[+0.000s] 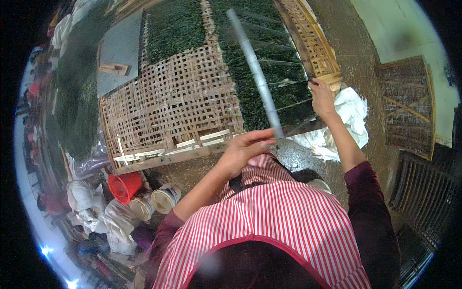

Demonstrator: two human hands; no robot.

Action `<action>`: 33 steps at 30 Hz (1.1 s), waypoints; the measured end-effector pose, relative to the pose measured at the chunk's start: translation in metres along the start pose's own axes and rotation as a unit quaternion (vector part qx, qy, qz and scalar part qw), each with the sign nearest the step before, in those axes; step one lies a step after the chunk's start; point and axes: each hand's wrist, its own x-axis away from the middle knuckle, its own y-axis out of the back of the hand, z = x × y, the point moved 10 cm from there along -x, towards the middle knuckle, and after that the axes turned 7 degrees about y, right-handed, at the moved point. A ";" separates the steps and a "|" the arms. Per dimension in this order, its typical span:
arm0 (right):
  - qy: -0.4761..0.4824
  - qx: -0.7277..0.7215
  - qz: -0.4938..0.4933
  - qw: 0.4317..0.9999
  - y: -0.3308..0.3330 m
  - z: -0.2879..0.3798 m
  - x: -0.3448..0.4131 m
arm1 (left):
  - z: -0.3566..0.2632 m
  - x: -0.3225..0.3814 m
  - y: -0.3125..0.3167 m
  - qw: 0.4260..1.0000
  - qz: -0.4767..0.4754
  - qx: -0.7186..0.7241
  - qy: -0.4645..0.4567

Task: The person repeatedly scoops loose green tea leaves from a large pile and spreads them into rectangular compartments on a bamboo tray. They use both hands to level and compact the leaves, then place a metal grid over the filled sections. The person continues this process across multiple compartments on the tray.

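My left hand (249, 146) is at the near end of a long, pale grey strip (257, 74), its fingers closed around that end. Motion blurs the strip, so its material is unclear. It slants away from me across a dark green leafy layer (249, 97) lying on a woven bamboo lattice (173, 97). Thin shiny lines (285, 83) run over the green layer to the right of the strip. My right hand (323, 99) is at the layer's right edge, beside a wooden frame bar (299, 47). Its fingertips are bent together; what lies between them is too small to tell.
A grey board (121, 47) with a small wooden block (114, 68) lies at the lattice's left. White sacking (350, 119) hangs by the right corner. Below left stand a red bucket (124, 188), white tubs (166, 198) and sacks (117, 224). A woven panel (408, 108) leans on the right wall.
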 end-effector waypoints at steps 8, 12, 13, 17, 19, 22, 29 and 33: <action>0.021 -0.032 -0.008 0.999 -0.006 -0.016 -0.005 | -0.069 -0.052 -0.054 0.979 0.045 0.106 -0.167; 0.035 0.004 -0.028 0.999 0.002 -0.004 0.001 | -0.047 -0.054 -0.035 0.983 0.004 0.101 -0.152; 0.061 0.017 -0.051 0.997 0.007 0.004 0.002 | -0.044 -0.054 -0.028 0.982 0.001 0.076 -0.174; 0.009 0.004 -0.032 0.999 0.002 0.003 0.006 | -0.011 -0.064 0.015 0.980 -0.090 0.088 -0.153; 0.000 -0.022 -0.008 1.000 -0.004 0.001 0.005 | 0.008 -0.070 0.034 0.971 -0.121 0.168 -0.121; -0.009 -0.101 0.026 0.994 -0.009 -0.008 0.003 | 0.026 -0.077 0.054 0.954 -0.135 0.261 -0.067; -0.198 -0.480 -0.020 0.854 -0.014 -0.066 0.015 | 0.024 -0.072 0.071 0.934 -0.009 0.352 -0.051; 0.048 -0.052 -0.080 0.994 0.018 -0.023 -0.015 | 0.024 -0.069 0.072 0.919 0.027 0.392 -0.039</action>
